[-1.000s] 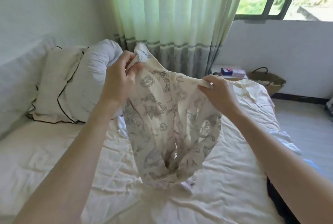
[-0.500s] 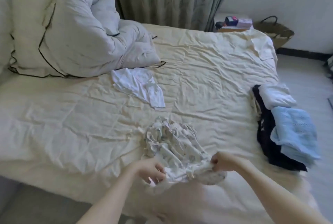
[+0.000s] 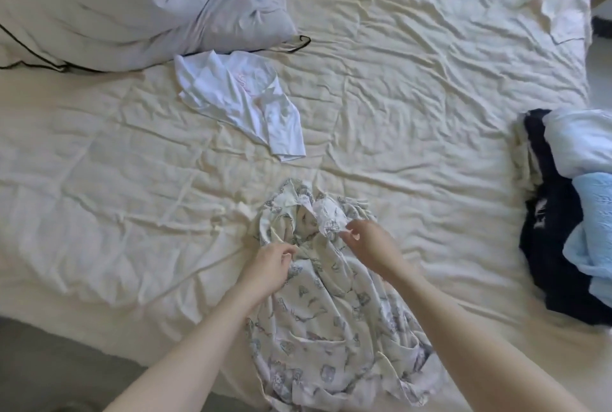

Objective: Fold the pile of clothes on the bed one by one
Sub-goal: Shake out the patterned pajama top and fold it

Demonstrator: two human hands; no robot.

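Spreading the printed shirt, with more clothes waiting

My left hand (image 3: 270, 262) pinches a fold of the printed shirt (image 3: 331, 305) near its collar, and my right hand (image 3: 367, 246) pinches the cloth just beside it; the shirt lies crumpled on the near edge of the bed (image 3: 414, 97), its hem hanging toward me. It isn't flat yet, so I judge this fold barely begun. A white top (image 3: 245, 97) lies loose farther up the sheet, near the quilt (image 3: 132, 4), not folded as far as I can see. At the right edge sits a stack (image 3: 569, 213) of dark, white and blue clothes, which I take for finished ones. I can read no labels or writing; the shirt's print is too small to make out.
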